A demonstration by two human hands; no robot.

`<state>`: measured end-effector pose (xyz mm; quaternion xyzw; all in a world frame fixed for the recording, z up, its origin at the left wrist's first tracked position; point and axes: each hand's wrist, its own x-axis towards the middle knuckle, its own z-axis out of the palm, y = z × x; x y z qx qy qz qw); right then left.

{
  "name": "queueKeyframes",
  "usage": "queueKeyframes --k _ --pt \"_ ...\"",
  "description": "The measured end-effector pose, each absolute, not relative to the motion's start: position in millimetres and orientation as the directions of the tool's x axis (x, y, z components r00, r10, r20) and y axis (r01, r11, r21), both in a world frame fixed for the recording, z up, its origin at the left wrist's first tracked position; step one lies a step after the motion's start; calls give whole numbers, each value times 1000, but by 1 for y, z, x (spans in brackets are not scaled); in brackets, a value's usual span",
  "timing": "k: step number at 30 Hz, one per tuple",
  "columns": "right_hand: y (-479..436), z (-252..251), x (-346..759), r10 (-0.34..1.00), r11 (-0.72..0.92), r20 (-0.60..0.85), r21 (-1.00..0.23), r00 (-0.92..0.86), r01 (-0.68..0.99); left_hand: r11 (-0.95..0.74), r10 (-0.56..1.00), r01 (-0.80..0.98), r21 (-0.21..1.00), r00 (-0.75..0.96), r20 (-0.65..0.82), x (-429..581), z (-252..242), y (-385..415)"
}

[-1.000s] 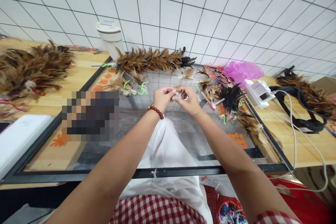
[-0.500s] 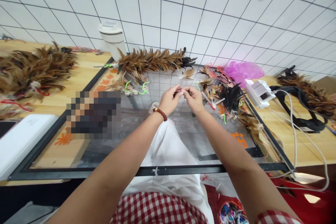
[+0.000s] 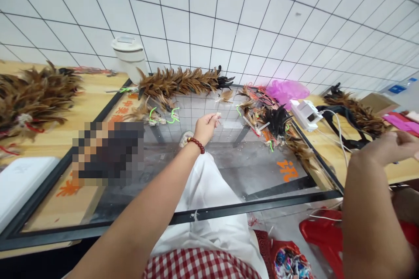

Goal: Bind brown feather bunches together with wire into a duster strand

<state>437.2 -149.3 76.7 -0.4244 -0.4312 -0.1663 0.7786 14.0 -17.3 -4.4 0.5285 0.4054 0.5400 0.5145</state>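
My left hand, with a beaded bracelet at its wrist, is held over the middle of the glass tabletop. Its fingers are pinched together, and whatever lies between them is too small to make out. Far off to the right, my right hand reaches past the black frame, smeared by motion, its fingertips near the picture's edge. Beyond the left hand lies a long strip of brown feathers with a black tip. A small loose feather tuft rests on the glass.
Black feathers, green ties and a pink plastic bag lie at the right. A white charger trails cables beside a black headband-like ring. A white container stands behind. More feathers lie left; a red bin is below.
My right hand has parted from the left and swung far right. The left hand remains pinched near the middle. The view has shifted to the right.
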Motion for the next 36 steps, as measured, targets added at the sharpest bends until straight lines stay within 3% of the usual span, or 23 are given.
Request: queueKeyframes --k 1,3,5,6,8,10,13,17,23,26,28,33,36 --pt "-147 81 419 46 563 813 -501 580 657 -104 984 -178 978 126 128 15 -3 -19" --pt "-128 84 356 154 467 776 -603 611 647 -20 977 -270 963 201 76 15 1 -23" --pt "-98 76 276 615 401 607 -791 504 462 34 969 -338 940 242 52 13 5 -26" --pt "-83 69 239 783 352 487 -859 386 371 46 968 -364 930 245 49 12 7 -27" --pt "-58 50 178 870 322 408 -895 277 308 58 971 -406 912 237 44 9 9 -27" --pt "-43 29 143 941 202 226 -973 253 115 69 973 -440 896 229 38 7 10 -26" --pt "-40 5 126 978 123 121 -992 168 -3 92 970 -465 880 243 27 5 10 -25" --pt "-48 -7 132 980 198 198 -978 -2 72 141 955 -455 879 295 0 5 9 -26" --pt "-39 -8 154 894 232 258 -966 366 113 185 949 -452 873 313 -40 4 11 -26" --pt "-37 -8 166 858 199 303 -940 415 275 196 946 -461 865 322 -43 4 11 -26" --pt "-39 -6 167 883 217 319 -928 345 303 208 934 -457 865 356 -37 5 11 -27" --pt "-51 1 146 952 298 302 -952 57 71 256 863 -390 884 504 -27 5 10 -29" --pt "-54 3 141 934 347 352 -935 69 67 227 835 -297 928 550 -27 6 8 -31"
